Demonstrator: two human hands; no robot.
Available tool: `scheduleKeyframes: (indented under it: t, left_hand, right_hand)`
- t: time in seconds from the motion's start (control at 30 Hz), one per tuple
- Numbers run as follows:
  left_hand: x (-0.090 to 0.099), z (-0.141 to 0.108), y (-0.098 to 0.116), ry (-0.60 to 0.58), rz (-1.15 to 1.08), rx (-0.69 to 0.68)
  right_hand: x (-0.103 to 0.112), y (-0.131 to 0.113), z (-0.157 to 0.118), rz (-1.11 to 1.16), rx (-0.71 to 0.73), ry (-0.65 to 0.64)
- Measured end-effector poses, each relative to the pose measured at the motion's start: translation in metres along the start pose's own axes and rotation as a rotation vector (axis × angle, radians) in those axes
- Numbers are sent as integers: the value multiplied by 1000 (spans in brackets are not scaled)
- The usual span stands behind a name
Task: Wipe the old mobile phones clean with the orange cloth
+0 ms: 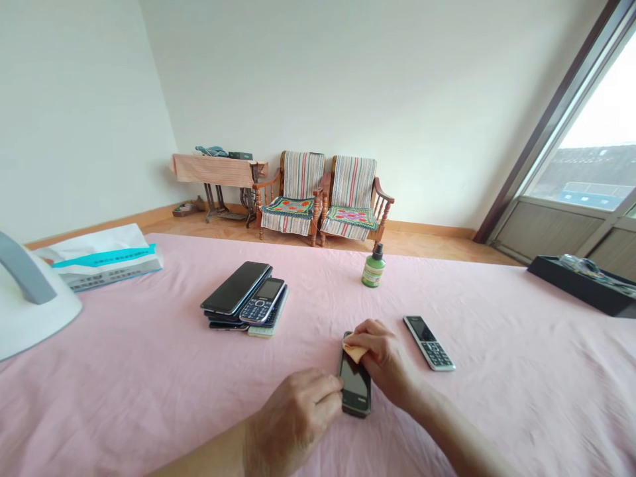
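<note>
Pinching yellow cloth (354,352): right grip (385,352); phone (355,385) beneath, edge touching left grip (304,405), closure unclear.

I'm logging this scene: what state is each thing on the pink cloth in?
Pink cloth: spread, wrinkled
Phone: screen up, left hand against it
Rag: pinched in right hand, on phone
Loose phone: face up, unlit
Phone stack: piled unevenly
Bottle: upright, top on
Tissue pack: lying down
Box: open, holding things
White object: cropped, unclear

Bright daylight from right-hand window (593,156), blown-out highlights, soft shadows, stretched edges
</note>
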State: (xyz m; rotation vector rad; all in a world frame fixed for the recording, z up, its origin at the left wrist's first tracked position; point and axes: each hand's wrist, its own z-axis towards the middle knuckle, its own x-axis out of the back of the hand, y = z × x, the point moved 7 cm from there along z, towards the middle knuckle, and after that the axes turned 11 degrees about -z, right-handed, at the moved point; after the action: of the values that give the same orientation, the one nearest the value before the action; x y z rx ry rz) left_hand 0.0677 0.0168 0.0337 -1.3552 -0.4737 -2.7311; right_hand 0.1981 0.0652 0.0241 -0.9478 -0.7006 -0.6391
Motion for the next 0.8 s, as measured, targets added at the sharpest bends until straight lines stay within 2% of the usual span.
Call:
scheduleKeyframes:
  t: [0.1, 0.23, 0.43, 0.63, 0.8]
  left_hand:
    - [-1, 0, 1, -5, -8, 14]
    - [-1, 3, 5, -16, 6, -6]
    - [1, 8, 8, -29, -20, -22]
    - [-4, 6, 5, -30, -41, 1]
    - [-2, 7, 5, -40, -68, 8]
  right_hand:
    - [3, -1, -1, -17, 13, 1]
    - [-2, -5, -5, 60, 24, -91]
    - [1, 7, 2, -30, 36, 23]
    - [-1, -11, -5, -28, 5, -107]
    - [4, -3, 2, -119, 9, -9]
